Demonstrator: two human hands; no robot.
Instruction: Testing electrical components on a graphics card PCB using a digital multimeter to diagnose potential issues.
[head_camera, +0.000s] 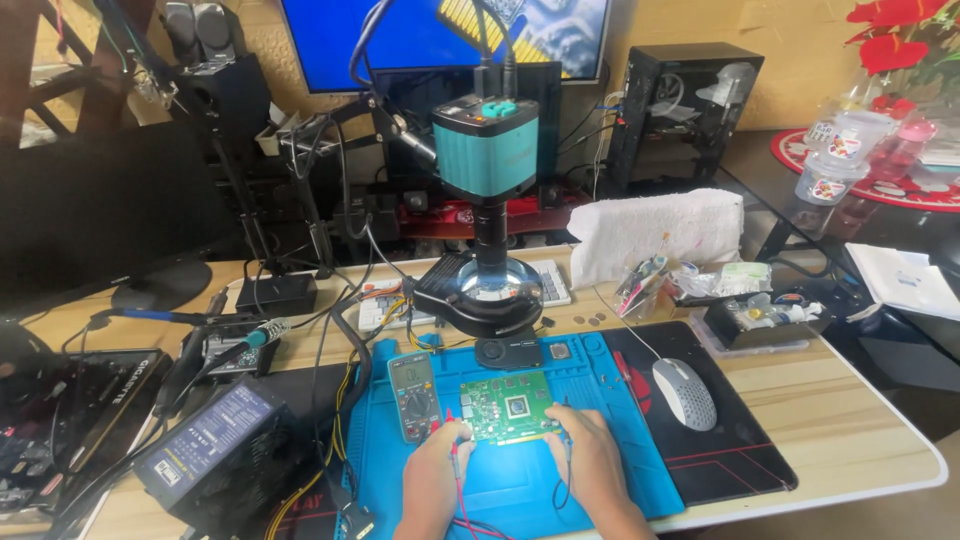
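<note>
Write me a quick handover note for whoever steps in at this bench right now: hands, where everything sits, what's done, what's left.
Left hand: holds the red probe at the green circuit board, near its left edge.
Right hand: holds the black probe at the board's right edge.
Board lies flat on the blue mat, under the microscope camera; multimeter just left of it.
Done: both probes placed.
Left: meter reading, illegible here.

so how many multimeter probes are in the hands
2. The left hand holds the red probe at the green circuit board's left edge; the right hand holds the black probe at its right edge. None seem hidden.
</note>
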